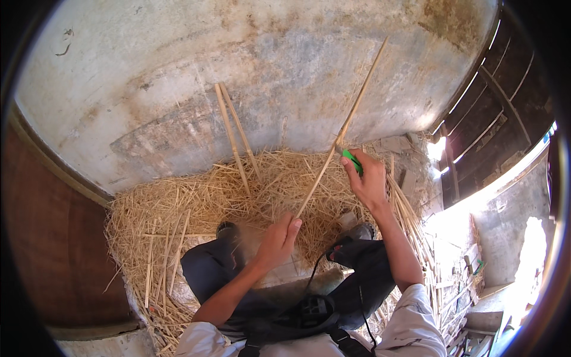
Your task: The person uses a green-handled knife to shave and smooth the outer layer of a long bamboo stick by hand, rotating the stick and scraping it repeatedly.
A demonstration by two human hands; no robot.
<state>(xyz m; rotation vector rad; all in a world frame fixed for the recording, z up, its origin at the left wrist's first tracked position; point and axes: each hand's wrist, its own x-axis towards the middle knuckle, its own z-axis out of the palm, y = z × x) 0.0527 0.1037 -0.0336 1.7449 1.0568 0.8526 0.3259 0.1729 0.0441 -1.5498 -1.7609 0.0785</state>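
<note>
My left hand is closed round the near end of a long, thin, pale stick, which looks like cane or bamboo. From there the stick slants up and away to the right, in front of the wall. In my right hand is a knife with a bright green handle, gripped in closed fingers. Its blade is small in the picture and meets the stick around the middle of its length. Whether the edge is biting into the stick, I cannot tell.
Straw-like shavings heap over the floor before a stained wall. Two sticks lean against that wall. Loose sticks lie at the left, and a long bundle lies beside my right arm. Dark boards stand at the right.
</note>
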